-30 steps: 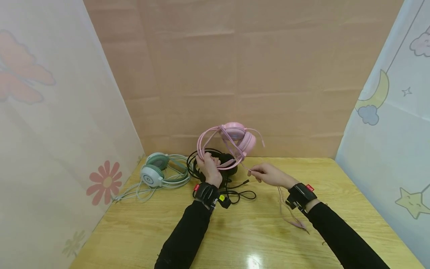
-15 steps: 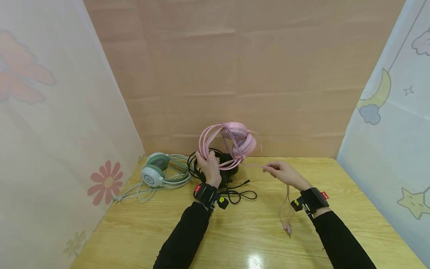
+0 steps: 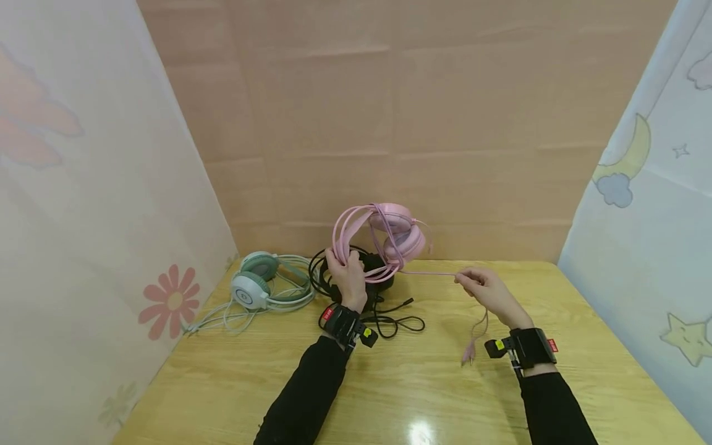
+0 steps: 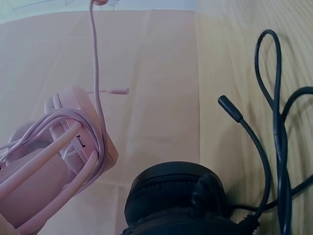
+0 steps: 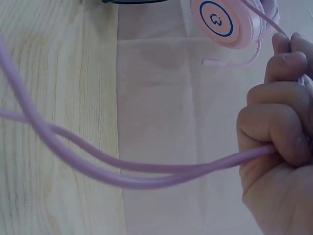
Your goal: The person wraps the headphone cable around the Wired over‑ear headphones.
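Note:
A pink headset point(image 3: 406, 242) with a small microphone boom hangs above the table, its cable wound around the ear cups and headband. My left hand point(image 3: 348, 281) grips the headband. Off to the right, my right hand point(image 3: 492, 293) pinches the pink cable point(image 3: 431, 272), which runs taut from the headset. In the right wrist view the fingers point(image 5: 274, 122) curl round that cable, and two strands leave the fist. The plug ends point(image 3: 469, 353) dangle below the right hand. Behind the left hand, a black headset point(image 3: 381, 281) is partly hidden.
At the left lies a white and green headset point(image 3: 253, 290) with its cable looped about it. The black headset's cable point(image 3: 408, 322) spreads over the wooden table point(image 3: 423, 389). A brown paper wall point(image 3: 473, 185) stands behind, with patterned panels at both sides.
My right hand has moved right, drawing the pink cable into a longer straight line from the headset. The left hand and the pink headset have shifted only slightly.

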Demonstrator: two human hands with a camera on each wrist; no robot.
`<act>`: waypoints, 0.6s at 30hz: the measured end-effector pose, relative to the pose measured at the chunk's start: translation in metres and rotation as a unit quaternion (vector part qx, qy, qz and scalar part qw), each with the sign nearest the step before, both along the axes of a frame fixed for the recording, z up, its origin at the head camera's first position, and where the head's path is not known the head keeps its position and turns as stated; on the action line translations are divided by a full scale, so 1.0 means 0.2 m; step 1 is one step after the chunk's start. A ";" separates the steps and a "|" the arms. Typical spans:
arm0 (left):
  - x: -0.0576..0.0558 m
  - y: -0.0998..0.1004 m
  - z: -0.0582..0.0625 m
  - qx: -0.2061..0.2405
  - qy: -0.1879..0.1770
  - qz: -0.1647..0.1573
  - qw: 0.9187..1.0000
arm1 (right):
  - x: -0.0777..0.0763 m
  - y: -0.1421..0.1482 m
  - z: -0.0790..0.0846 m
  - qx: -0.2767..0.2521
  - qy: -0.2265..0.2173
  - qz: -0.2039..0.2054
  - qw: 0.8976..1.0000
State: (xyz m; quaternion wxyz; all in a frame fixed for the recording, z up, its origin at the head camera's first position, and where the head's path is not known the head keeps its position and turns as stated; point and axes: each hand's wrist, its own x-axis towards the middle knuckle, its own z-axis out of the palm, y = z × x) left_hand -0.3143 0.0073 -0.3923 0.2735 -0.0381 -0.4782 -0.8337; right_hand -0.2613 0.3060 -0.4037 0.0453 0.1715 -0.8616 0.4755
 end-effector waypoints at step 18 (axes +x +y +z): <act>0.12 -0.07 0.06 -0.027 0.027 0.029 0.999 | 0.10 0.06 0.00 -0.049 0.008 0.001 0.999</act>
